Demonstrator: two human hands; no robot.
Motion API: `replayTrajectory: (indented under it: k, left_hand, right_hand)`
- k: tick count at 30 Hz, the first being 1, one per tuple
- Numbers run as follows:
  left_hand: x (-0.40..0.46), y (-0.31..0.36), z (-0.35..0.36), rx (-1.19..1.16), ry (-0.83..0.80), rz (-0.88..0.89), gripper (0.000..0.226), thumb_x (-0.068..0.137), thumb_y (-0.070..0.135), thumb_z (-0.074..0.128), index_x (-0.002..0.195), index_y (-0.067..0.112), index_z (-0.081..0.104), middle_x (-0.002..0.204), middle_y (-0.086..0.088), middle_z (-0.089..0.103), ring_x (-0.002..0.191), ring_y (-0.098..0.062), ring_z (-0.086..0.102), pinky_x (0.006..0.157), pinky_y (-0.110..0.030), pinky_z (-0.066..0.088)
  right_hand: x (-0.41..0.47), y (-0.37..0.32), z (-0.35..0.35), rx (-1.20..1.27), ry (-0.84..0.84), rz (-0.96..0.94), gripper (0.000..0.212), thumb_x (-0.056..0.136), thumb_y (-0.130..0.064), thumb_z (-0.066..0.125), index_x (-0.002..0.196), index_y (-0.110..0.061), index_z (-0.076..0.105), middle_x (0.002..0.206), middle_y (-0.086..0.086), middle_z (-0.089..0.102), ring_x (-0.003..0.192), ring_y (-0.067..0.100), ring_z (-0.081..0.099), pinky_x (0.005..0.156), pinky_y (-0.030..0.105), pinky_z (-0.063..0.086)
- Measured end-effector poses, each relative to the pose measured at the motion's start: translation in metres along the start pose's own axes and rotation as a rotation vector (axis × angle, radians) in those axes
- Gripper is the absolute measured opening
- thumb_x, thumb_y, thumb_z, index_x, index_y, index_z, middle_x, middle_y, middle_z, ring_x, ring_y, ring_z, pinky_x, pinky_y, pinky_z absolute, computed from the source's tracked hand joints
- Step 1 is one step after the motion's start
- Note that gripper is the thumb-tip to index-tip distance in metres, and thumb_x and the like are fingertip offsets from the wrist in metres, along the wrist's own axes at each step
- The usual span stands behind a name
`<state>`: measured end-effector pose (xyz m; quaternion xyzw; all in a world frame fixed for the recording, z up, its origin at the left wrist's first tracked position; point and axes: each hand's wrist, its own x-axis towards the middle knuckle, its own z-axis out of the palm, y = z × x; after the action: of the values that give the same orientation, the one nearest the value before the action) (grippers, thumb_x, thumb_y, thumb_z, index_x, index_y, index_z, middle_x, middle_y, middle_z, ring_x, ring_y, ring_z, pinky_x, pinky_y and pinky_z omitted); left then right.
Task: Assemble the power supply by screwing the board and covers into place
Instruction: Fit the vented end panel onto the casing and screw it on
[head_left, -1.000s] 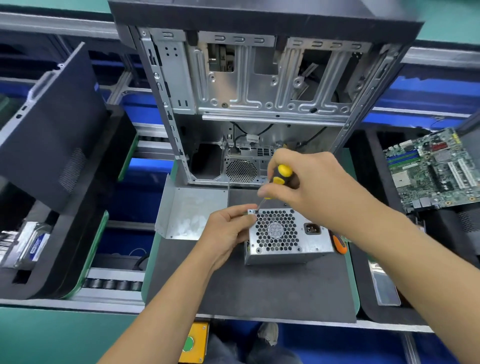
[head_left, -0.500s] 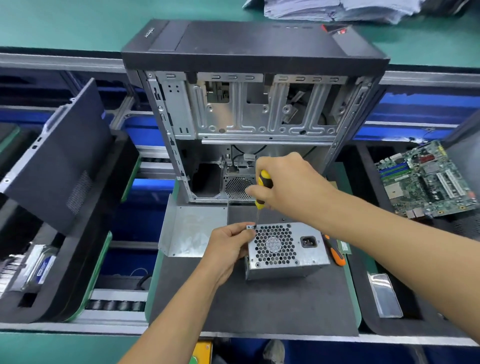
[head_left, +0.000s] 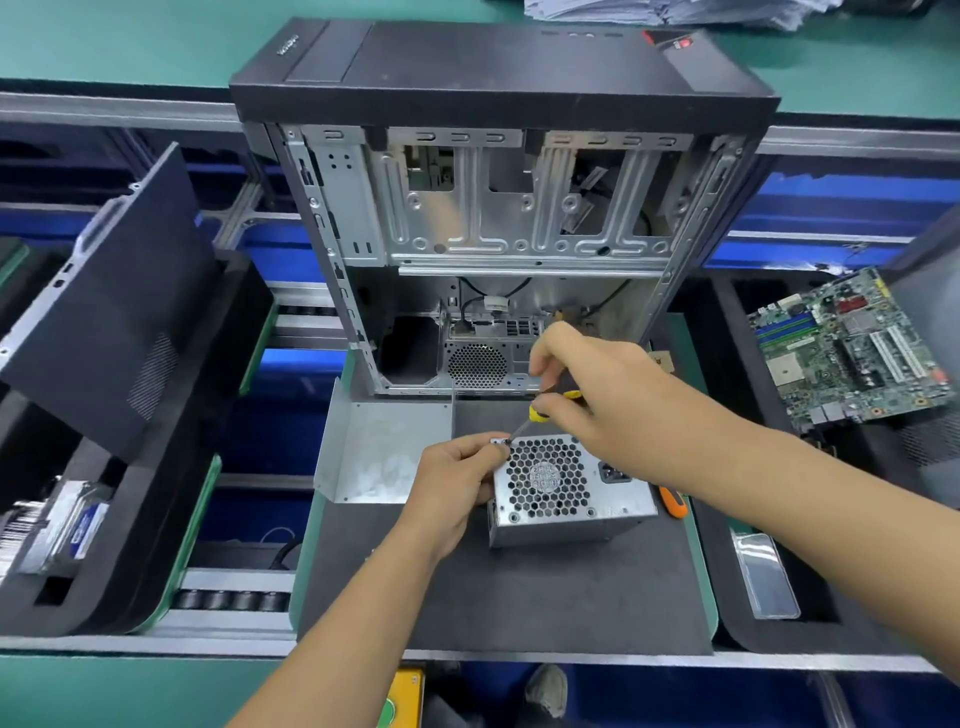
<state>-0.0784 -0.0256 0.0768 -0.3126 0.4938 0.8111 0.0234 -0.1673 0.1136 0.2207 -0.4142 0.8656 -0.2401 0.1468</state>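
A silver power supply (head_left: 566, 493) with a honeycomb fan grille sits on the dark mat (head_left: 509, 597), grille facing up toward me. My left hand (head_left: 457, 478) grips its upper left corner, thumb and fingers at the screw hole. My right hand (head_left: 597, 410) holds a yellow-and-black screwdriver (head_left: 540, 413), its tip pointing down-left at that corner. A bent silver metal cover (head_left: 384, 452) lies just left of the power supply.
An open black computer case (head_left: 498, 218) stands behind the mat. An orange-handled tool (head_left: 672, 501) lies right of the power supply. A green motherboard (head_left: 852, 348) rests in the right tray, a black side panel (head_left: 109, 306) leans at left, a drive (head_left: 57, 525) below it.
The view has tilted up, showing more of the case top. My right hand has lowered and tilted the screwdriver toward the power supply's left corner. My left hand stays at that corner.
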Motion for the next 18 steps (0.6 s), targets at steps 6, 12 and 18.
replayTrajectory:
  k: [6, 12, 18]
  left_hand:
    - [0.001, -0.001, 0.000, -0.001, 0.008, -0.002, 0.026, 0.096, 0.004, 0.062, 0.083, 0.015, 0.082, 0.089, -0.015, 0.077, 0.071, -0.021, 0.073, 0.058, -0.027, 0.057]
    - [0.004, -0.003, -0.001, -0.022, 0.051, -0.020, 0.018, 0.095, 0.003, 0.063, 0.087, 0.011, 0.078, 0.084, -0.013, 0.077, 0.065, -0.020, 0.072, 0.054, -0.026, 0.056]
    - [0.004, -0.003, -0.002, 0.023, 0.041, -0.016, 0.014, 0.096, 0.004, 0.061, 0.100, 0.004, 0.075, 0.089, -0.016, 0.077, 0.067, -0.022, 0.072, 0.055, -0.027, 0.055]
  right_hand:
    - [0.007, -0.004, -0.005, -0.099, -0.098, -0.078, 0.018, 0.091, -0.013, 0.058, 0.091, -0.028, 0.049, 0.088, -0.015, 0.047, 0.079, 0.000, 0.048, 0.074, 0.031, 0.046]
    - [0.028, -0.015, -0.017, -0.212, -0.186, -0.086, 0.015, 0.090, -0.010, 0.061, 0.091, -0.025, 0.057, 0.090, -0.013, 0.048, 0.085, 0.010, 0.049, 0.080, 0.035, 0.048]
    - [0.044, -0.032, -0.014, -0.522, -0.194, -0.068, 0.035, 0.091, -0.049, 0.062, 0.090, -0.018, 0.047, 0.073, 0.000, 0.040, 0.074, 0.028, 0.046, 0.067, 0.036, 0.046]
